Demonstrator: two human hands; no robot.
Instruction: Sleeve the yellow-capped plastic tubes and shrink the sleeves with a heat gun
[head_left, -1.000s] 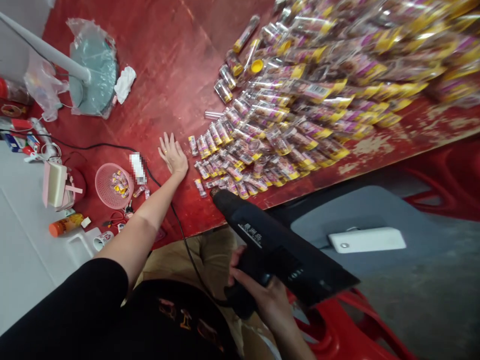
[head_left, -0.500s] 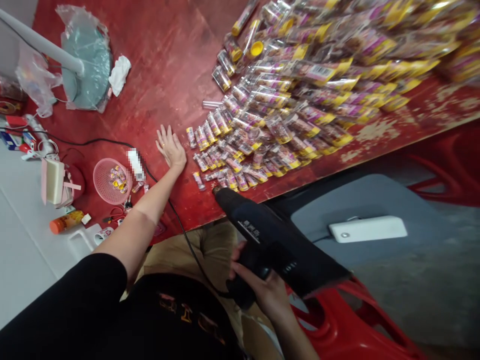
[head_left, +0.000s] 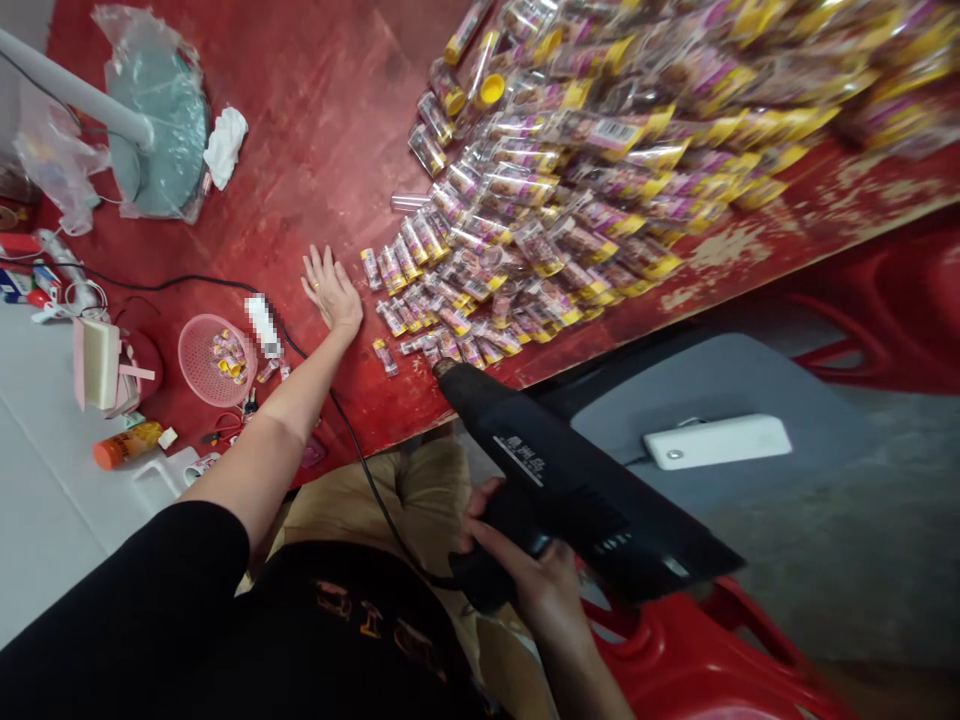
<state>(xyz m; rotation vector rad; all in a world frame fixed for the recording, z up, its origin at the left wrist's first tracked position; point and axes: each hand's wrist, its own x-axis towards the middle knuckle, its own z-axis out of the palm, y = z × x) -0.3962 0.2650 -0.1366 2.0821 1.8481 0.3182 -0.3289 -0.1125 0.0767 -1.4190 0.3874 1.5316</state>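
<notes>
My right hand (head_left: 525, 560) is wrapped round the handle of a black heat gun (head_left: 555, 460). The gun's nozzle points up and left, at the near edge of many small clear tubes (head_left: 469, 350) with yellow ends and pink labels. My left hand (head_left: 332, 290) lies flat on the red table (head_left: 300, 130), fingers spread, with nothing in it. Just right of it stands the left end of the rows of tubes (head_left: 390, 268). One tube (head_left: 385, 357) lies apart, between my left wrist and the nozzle.
A pink basket (head_left: 217, 360) holding small yellow-capped pieces sits at the left. A black cord (head_left: 352, 430) crosses the table to the gun. Behind are a lamp base in plastic (head_left: 154, 130) and a crumpled tissue (head_left: 225, 147). A white power bank (head_left: 716, 440) rests on a grey seat at right.
The heat gun's nozzle has shifted slightly relative to the tubes, and its back end has swung to the right. My left hand stays flat on the table. The whole view has shifted slightly.
</notes>
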